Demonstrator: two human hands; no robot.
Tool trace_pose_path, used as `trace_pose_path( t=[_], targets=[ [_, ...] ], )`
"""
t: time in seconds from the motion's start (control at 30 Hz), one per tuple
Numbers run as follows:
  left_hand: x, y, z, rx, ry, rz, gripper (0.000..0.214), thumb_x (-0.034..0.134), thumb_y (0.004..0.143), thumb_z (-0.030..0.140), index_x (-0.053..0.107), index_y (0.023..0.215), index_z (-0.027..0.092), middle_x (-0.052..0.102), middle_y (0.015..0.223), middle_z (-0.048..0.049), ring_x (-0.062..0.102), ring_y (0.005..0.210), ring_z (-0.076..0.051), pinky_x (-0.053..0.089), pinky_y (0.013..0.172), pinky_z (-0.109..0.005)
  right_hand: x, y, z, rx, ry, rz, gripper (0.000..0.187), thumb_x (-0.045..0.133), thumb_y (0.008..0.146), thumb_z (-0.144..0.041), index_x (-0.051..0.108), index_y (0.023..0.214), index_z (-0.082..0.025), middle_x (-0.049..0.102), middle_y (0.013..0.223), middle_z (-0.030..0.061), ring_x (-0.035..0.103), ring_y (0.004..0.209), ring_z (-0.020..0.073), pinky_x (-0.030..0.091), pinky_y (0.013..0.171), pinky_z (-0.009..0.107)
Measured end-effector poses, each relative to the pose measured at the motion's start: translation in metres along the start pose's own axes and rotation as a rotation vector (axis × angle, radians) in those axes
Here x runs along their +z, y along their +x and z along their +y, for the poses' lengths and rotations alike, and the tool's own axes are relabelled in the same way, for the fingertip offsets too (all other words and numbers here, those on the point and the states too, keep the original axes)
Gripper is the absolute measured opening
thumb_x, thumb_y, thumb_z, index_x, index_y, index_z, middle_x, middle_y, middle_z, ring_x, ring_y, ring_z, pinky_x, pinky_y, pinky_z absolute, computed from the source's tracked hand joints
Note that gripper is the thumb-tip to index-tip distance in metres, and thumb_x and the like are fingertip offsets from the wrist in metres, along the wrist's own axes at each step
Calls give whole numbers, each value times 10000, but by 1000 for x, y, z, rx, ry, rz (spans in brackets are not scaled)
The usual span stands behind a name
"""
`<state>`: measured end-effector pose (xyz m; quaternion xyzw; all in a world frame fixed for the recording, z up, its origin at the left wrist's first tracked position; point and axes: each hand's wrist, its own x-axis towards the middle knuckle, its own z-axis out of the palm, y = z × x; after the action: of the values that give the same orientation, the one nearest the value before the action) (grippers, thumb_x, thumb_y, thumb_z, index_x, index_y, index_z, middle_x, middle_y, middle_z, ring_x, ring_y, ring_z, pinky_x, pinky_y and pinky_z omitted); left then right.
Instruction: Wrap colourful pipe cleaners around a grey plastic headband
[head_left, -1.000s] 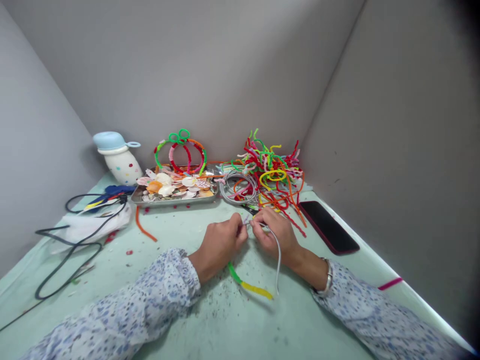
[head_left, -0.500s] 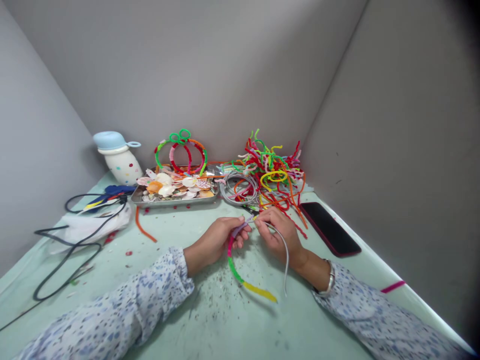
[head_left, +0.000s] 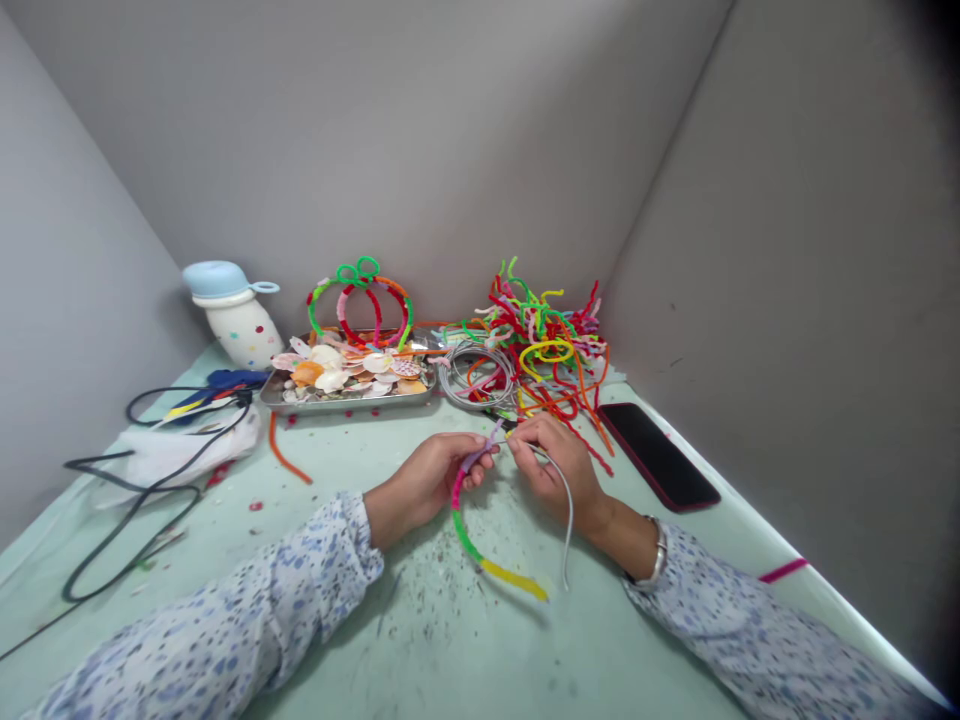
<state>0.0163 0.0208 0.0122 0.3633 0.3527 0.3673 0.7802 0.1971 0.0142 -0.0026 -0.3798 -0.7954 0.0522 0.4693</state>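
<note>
My left hand [head_left: 431, 478] is closed around a curved hoop wrapped in pink, green and yellow pipe cleaner [head_left: 480, 545], held palm-up over the pale green table [head_left: 465, 650]. My right hand [head_left: 551, 462] pinches the tip of a lilac pipe cleaner against the top end of that hoop. A bare grey stretch of wire [head_left: 568, 520] hangs from under my right hand toward the table. Both hands meet just in front of the pile of coloured pipe cleaners [head_left: 544, 345].
A metal tray of seashells [head_left: 349, 375] sits at the back, with a pipe-cleaner hoop ornament [head_left: 360, 300] behind it and a white dotted bottle [head_left: 240, 320] to its left. A coil of grey wire [head_left: 476, 378], a dark phone [head_left: 658, 453], black cables [head_left: 142, 480] and an orange pipe cleaner [head_left: 285, 455] lie around.
My left hand has turned palm-up, lifting the hoop so its pink and green stretch shows. My right hand stays pinched at the hoop's top end.
</note>
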Motion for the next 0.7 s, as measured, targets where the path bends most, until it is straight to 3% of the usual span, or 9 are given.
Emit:
trace_pose_path(
  t=[0.7],
  targets=[
    [3, -3, -3, 156, 162, 45, 129, 622, 748, 244, 605, 778, 119, 593, 681, -6, 511, 515, -53, 346, 476, -166, 1, 2, -3, 95, 17, -9, 108, 502, 866, -189, 505, 759, -206, 541, 746, 24, 521, 716, 164, 421, 665, 302]
  ],
)
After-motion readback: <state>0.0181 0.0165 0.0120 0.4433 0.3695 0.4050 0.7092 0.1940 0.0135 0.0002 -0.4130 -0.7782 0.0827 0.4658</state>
